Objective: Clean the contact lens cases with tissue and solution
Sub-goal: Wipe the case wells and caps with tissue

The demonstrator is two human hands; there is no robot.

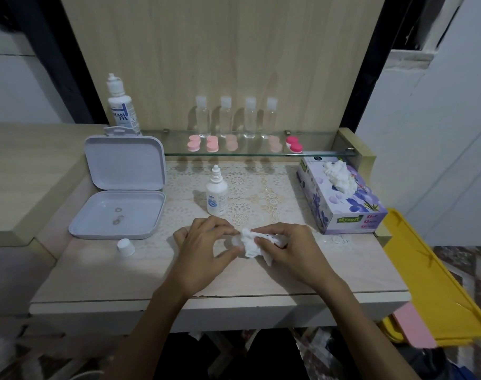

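A crumpled white tissue (249, 244) lies between my hands over the table's front middle. My right hand (287, 248) grips the tissue with curled fingers. My left hand (203, 244) pinches a small pale object at the tissue's left edge; it is mostly hidden and I cannot tell what it is. A small solution bottle (216, 194) stands uncapped just behind my hands, and its white cap (126, 247) sits to the left. Several pink lens cases (212, 144) and a darker pink one (294, 144) rest on the glass shelf (324, 153).
An open white plastic box (118, 215) lies at the left, a large solution bottle (121, 105) behind it. A purple tissue box (340, 196) stands at the right. Several clear bottles (238, 116) line the shelf. A yellow tray (431, 275) sits beyond the table's right edge.
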